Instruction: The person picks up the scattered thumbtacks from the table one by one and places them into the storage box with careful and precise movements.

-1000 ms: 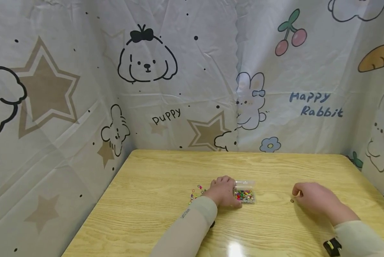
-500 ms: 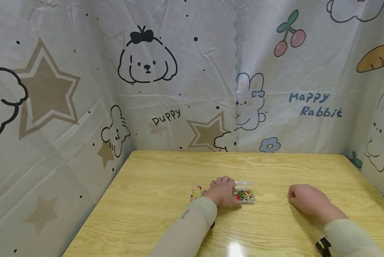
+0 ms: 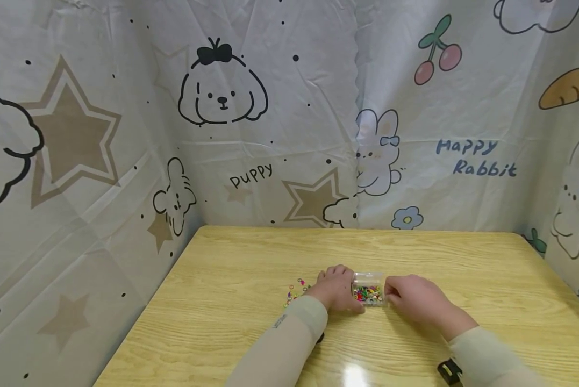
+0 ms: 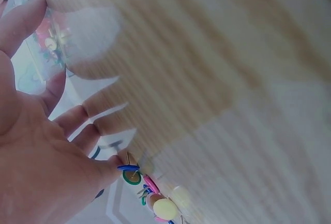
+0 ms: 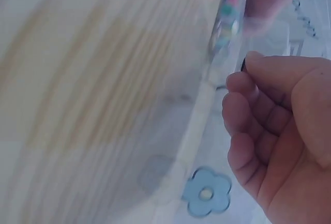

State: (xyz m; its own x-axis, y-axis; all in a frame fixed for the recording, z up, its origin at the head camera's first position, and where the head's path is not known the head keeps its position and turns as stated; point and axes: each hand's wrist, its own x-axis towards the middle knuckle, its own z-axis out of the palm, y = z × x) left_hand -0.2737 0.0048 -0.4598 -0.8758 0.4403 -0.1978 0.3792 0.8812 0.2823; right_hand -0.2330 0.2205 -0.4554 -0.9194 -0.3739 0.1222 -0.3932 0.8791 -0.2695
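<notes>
A clear plastic box point(image 3: 369, 295) holds many colourful thumbtacks, and its lid point(image 3: 368, 278) stands open at the far side. My left hand point(image 3: 336, 290) grips the box's left end, with thumb and index finger against it in the left wrist view. Just off the box's right end is my right hand point(image 3: 417, 297), its fingers curled. Between its thumb and index finger, the right wrist view shows the dark edge of a thumbtack point(image 5: 243, 65); the rest of it is hidden. Loose thumbtacks point(image 4: 165, 209) lie beside the left hand's little finger.
More scattered thumbtacks point(image 3: 291, 294) lie left of the left hand, partly covered by the wrist. The wood-grain table point(image 3: 241, 258) ends at a printed curtain point(image 3: 270, 140) behind and on both sides.
A small dark thumbtack on the table has been picked up by my right hand. That hand has then moved left to the box. The left hand stays in place.
</notes>
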